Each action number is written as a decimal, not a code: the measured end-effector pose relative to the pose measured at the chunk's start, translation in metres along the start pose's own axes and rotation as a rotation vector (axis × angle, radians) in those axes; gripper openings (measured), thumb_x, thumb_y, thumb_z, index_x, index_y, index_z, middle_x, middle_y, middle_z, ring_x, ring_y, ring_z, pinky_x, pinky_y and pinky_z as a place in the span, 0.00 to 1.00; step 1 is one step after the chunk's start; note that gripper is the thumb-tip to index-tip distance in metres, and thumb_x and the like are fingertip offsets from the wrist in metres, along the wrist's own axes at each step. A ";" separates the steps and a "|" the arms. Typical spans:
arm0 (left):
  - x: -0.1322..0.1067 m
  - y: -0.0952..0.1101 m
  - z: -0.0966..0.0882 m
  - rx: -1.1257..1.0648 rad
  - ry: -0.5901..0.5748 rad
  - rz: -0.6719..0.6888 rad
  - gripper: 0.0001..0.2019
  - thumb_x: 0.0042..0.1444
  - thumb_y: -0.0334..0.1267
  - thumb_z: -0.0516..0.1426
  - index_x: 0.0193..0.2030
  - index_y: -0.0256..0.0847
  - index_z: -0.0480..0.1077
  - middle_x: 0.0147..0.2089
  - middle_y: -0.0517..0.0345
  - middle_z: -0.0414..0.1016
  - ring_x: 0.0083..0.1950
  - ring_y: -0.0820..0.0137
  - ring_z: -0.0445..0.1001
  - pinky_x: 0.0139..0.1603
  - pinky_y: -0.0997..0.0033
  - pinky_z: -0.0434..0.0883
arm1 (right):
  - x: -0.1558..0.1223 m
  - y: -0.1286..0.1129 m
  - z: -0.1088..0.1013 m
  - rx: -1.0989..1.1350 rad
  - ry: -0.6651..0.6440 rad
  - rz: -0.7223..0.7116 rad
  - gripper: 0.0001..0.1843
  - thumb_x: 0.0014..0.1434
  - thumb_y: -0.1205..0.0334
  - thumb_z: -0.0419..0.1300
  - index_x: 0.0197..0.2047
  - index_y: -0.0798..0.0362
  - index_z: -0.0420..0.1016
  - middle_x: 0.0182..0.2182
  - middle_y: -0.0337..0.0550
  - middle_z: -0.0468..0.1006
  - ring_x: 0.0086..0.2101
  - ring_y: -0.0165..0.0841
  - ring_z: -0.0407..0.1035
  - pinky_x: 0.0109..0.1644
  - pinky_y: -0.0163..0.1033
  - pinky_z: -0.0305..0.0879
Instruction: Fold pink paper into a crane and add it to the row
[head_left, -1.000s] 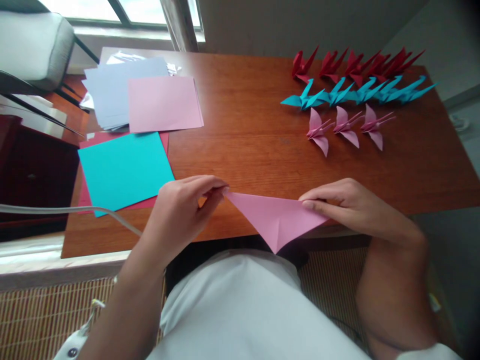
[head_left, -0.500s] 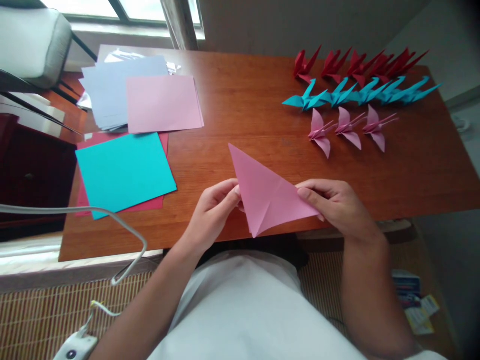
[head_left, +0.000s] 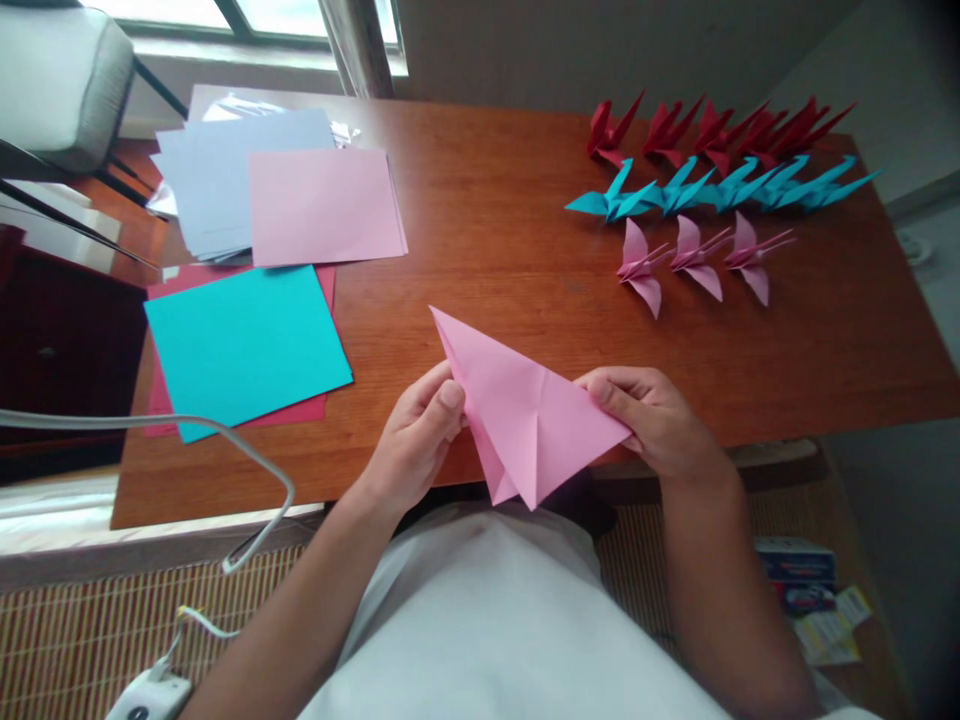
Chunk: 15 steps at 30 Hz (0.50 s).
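A pink sheet of origami paper (head_left: 517,400), folded to a triangle with a crease down its middle, is held above the table's front edge. My left hand (head_left: 424,425) pinches its left edge, thumb at the fold and some fingers hidden behind. My right hand (head_left: 645,410) grips the right corner, thumb on top and fingers underneath. At the bottom, two points of the paper hang apart, showing separate layers. Beyond my right hand stand three pink paper cranes (head_left: 697,262), a row of several blue cranes (head_left: 720,188) and a row of several red cranes (head_left: 712,132).
On the wooden table's (head_left: 480,200) left side lie pink sheets (head_left: 326,205), grey-blue sheets (head_left: 210,185) and turquoise sheets (head_left: 247,350) over red ones. A white cable (head_left: 255,460) curves over the front left edge. A chair (head_left: 67,80) stands at the far left.
Both hands have brought the pink paper slightly left and toward me. The paper has turned, and its lower layers now spread apart more. The cranes have not moved.
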<state>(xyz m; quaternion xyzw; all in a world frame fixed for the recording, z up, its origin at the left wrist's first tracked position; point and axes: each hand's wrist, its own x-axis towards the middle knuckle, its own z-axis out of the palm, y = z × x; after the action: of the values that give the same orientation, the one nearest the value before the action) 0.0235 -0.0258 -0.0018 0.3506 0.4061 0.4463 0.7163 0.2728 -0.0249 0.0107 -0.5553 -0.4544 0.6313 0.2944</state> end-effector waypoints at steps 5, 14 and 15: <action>-0.003 0.010 0.002 -0.102 -0.173 -0.048 0.31 0.57 0.54 0.65 0.64 0.45 0.68 0.63 0.43 0.76 0.57 0.54 0.78 0.54 0.61 0.75 | 0.003 0.006 0.011 0.103 -0.110 0.063 0.23 0.64 0.40 0.61 0.37 0.52 0.81 0.16 0.31 0.63 0.16 0.25 0.51 0.18 0.32 0.44; 0.000 0.012 0.002 -0.168 0.033 -0.053 0.14 0.57 0.44 0.64 0.47 0.39 0.75 0.51 0.46 0.83 0.47 0.60 0.81 0.46 0.66 0.76 | -0.007 -0.017 0.014 -0.169 -0.144 -0.317 0.39 0.59 0.29 0.59 0.64 0.46 0.70 0.61 0.49 0.74 0.61 0.45 0.68 0.67 0.50 0.63; 0.000 0.011 0.001 -0.175 0.043 -0.059 0.14 0.58 0.43 0.63 0.47 0.39 0.75 0.51 0.47 0.83 0.47 0.61 0.81 0.46 0.67 0.76 | -0.011 -0.021 0.016 -0.249 -0.142 -0.361 0.41 0.58 0.30 0.61 0.66 0.45 0.68 0.64 0.49 0.70 0.64 0.47 0.64 0.69 0.52 0.60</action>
<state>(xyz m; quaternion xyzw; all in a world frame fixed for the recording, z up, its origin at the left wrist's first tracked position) 0.0206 -0.0219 0.0084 0.2648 0.3909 0.4664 0.7481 0.2563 -0.0294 0.0338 -0.4511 -0.6405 0.5449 0.2990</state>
